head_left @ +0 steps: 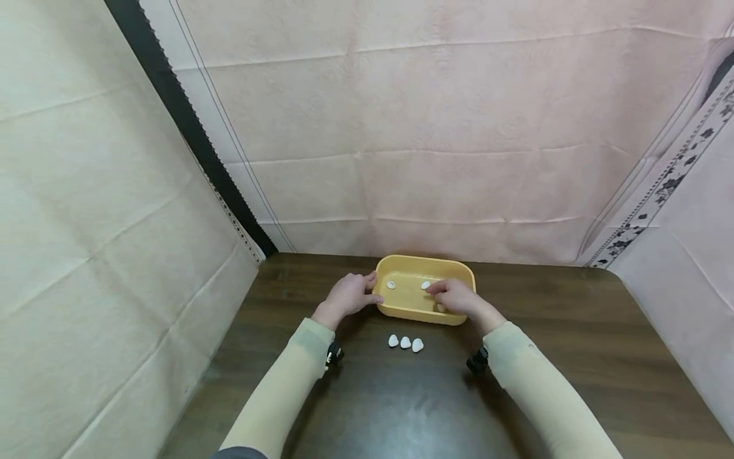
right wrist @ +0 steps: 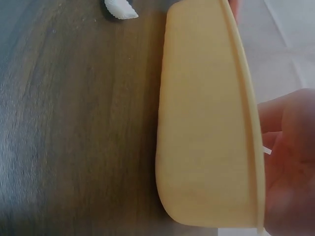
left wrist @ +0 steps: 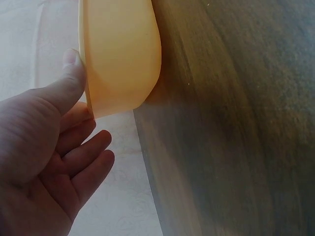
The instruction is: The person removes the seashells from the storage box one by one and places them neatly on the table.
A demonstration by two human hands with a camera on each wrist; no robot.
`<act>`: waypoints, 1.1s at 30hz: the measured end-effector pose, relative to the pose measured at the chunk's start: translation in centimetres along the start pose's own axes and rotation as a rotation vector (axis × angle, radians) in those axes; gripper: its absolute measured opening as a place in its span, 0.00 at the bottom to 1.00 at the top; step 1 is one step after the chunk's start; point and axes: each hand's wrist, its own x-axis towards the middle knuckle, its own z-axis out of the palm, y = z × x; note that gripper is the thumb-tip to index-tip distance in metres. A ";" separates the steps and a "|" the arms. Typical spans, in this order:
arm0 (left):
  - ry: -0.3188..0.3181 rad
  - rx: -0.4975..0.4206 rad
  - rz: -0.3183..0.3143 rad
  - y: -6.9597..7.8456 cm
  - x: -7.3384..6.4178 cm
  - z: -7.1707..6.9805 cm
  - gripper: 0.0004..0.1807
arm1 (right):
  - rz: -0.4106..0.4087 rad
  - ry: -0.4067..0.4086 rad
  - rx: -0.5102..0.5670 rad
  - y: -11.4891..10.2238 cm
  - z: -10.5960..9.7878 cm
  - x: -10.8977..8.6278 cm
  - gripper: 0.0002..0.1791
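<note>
A shallow yellow tray [head_left: 410, 313] stands on the dark wooden table. My left hand [head_left: 351, 294] holds its left end; in the left wrist view the thumb [left wrist: 72, 66] lies on the rim, with the other fingers below and behind it. Inside the tray at the right is my right hand [head_left: 455, 298], fingers bent down, one fingertip right at a white shell [head_left: 425, 285]. Another shell [head_left: 390, 285] lies in the tray's left part. The right wrist view has the tray's side wall [right wrist: 209, 118] hiding those fingertips, so I cannot tell whether they grip a shell.
Three white shells [head_left: 405, 343] lie in a row on the table [head_left: 401, 401] in front of the tray. One ridged shell [right wrist: 120, 9] shows at the top of the right wrist view. Pale cloth [head_left: 430, 191] hangs behind the table and at both sides.
</note>
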 end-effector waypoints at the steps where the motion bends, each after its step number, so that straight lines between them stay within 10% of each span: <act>1: 0.001 0.000 0.001 0.0 0.0 0.0 0.38 | -0.002 -0.004 0.002 0.1 0.1 0.1 0.21; 10: -0.002 -0.020 0.001 0.1 -0.1 0.1 0.38 | -0.095 0.046 -0.201 0.8 1.0 0.5 0.24; 33: 0.009 -0.015 0.026 0.0 -0.2 -0.2 0.37 | 0.042 0.126 -0.183 0.5 1.8 1.1 0.17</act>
